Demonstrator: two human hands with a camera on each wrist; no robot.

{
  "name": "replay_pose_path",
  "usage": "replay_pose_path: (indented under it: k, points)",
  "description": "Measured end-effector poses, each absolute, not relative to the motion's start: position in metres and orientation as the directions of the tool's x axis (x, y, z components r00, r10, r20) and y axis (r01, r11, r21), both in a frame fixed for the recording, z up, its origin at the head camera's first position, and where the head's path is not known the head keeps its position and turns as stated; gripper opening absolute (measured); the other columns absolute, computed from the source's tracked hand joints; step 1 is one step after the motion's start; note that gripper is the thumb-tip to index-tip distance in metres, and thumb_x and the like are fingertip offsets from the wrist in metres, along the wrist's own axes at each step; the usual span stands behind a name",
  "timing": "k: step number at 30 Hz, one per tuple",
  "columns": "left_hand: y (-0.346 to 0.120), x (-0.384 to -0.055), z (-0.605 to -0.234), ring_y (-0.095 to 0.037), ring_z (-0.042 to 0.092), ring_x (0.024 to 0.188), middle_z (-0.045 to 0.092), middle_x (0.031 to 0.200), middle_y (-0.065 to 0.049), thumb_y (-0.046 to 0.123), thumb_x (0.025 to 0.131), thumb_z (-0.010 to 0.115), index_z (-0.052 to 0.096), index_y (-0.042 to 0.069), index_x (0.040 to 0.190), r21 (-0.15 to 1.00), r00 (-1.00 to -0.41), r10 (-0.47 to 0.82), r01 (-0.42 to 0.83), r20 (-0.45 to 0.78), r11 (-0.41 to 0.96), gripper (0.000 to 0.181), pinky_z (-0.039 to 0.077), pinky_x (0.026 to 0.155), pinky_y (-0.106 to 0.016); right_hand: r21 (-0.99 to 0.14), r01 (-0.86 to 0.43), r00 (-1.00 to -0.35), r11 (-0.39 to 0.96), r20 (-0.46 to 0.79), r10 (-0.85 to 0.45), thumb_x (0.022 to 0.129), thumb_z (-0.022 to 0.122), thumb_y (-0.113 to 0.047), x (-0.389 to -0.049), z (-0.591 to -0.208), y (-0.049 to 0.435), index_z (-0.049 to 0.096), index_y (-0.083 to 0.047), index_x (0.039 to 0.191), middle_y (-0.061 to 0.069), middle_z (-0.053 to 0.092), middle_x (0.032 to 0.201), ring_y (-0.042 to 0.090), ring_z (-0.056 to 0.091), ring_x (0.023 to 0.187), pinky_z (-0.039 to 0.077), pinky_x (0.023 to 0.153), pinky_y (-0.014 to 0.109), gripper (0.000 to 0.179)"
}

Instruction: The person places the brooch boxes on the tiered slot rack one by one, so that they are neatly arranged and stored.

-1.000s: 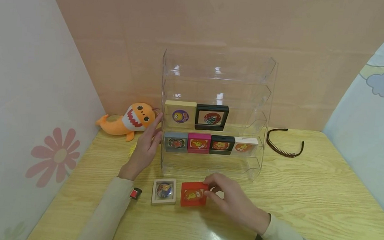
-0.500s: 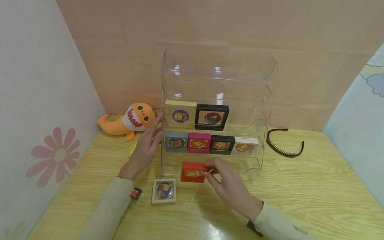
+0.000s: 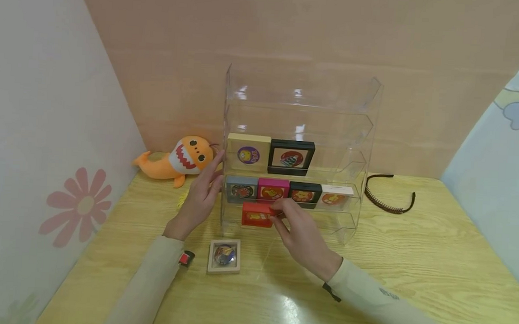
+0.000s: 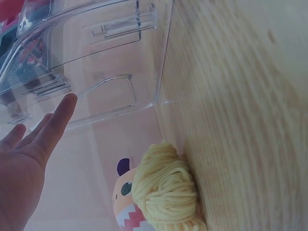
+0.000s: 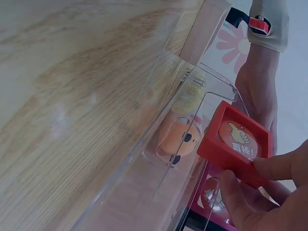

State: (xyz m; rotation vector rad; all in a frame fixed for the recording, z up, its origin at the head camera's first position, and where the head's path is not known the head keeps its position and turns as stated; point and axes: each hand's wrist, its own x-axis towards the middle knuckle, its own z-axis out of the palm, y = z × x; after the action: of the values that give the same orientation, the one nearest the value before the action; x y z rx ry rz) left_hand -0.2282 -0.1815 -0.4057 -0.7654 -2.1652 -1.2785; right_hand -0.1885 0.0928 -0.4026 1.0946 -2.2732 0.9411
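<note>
My right hand (image 3: pixel 301 235) pinches a red square frame (image 3: pixel 256 215) by its right side, at the lowest tier of a clear acrylic rack (image 3: pixel 371 124). A round badge with a thumbs-up shows inside it in the right wrist view. Straight fingers of my left hand (image 3: pixel 196 198) rest against the rack's left side. The tier above the red frame holds a grey frame (image 3: pixel 235 180), a magenta frame (image 3: pixel 267 182), a black frame (image 3: pixel 315 189) and a white frame (image 3: pixel 337 190). Higher up sit a cream frame (image 3: pixel 247 139) and a larger black frame (image 3: pixel 293 144).
A beige frame (image 3: pixel 210 264) with a badge lies on the wooden table (image 3: pixel 403 267) before the rack. Left of the rack are an orange shark plush (image 3: pixel 160 168) and a yellow yarn ball (image 4: pixel 166 192). A dark headband (image 3: pixel 378 202) lies to the right.
My right hand has lifted the red frame off the table and carried it forward and up to the rack's lowest tier. The left hand keeps its place at the rack's side.
</note>
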Motion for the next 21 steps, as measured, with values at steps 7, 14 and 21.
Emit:
replay_pose_path:
  k: [7, 14, 21]
  points:
    - [-0.18, -0.228, -0.406, -0.028, 0.035, 0.145, 0.029, 0.163, -0.009, -0.005, 0.106, 0.044, 0.025, 0.01, 0.161, 0.612, -0.72, 0.197, 0.677, 0.665, 0.41, 0.06, 0.045, 0.109, -0.04, -0.368, -0.802, -0.588, 0.471, 0.622, -0.517, 0.09, 0.074, 0.003, -0.194, -0.406, 0.081, 0.059, -0.004, 0.111, 0.005, 0.064, 0.104, 0.016, 0.068, 0.093, 0.061, 0.081, 0.026, 0.027]
    - [-0.172, -0.211, -0.384, -0.039, 0.04, 0.14, 0.031, 0.16, -0.022, -0.008, 0.105, 0.042, 0.026, -0.004, 0.157, 0.609, -0.724, 0.201, 0.673, 0.66, 0.42, 0.055, 0.047, 0.106, -0.045, -0.366, -0.802, -0.592, 0.472, 0.59, -0.549, 0.092, 0.073, 0.003, -0.197, -0.41, 0.067, 0.06, -0.004, 0.109, 0.005, 0.064, 0.102, 0.015, 0.068, 0.09, 0.061, 0.078, 0.024, 0.023]
    - [-0.174, -0.217, -0.393, -0.037, 0.039, 0.141, 0.03, 0.161, -0.02, -0.009, 0.104, 0.043, 0.027, -0.002, 0.158, 0.613, -0.726, 0.195, 0.67, 0.66, 0.419, 0.056, 0.048, 0.106, -0.045, -0.384, -0.777, -0.627, 0.499, 0.534, -0.567, 0.091, 0.074, 0.001, -0.198, -0.414, 0.06, 0.061, -0.003, 0.108, 0.007, 0.066, 0.1, 0.019, 0.069, 0.089, 0.062, 0.077, 0.028, 0.022]
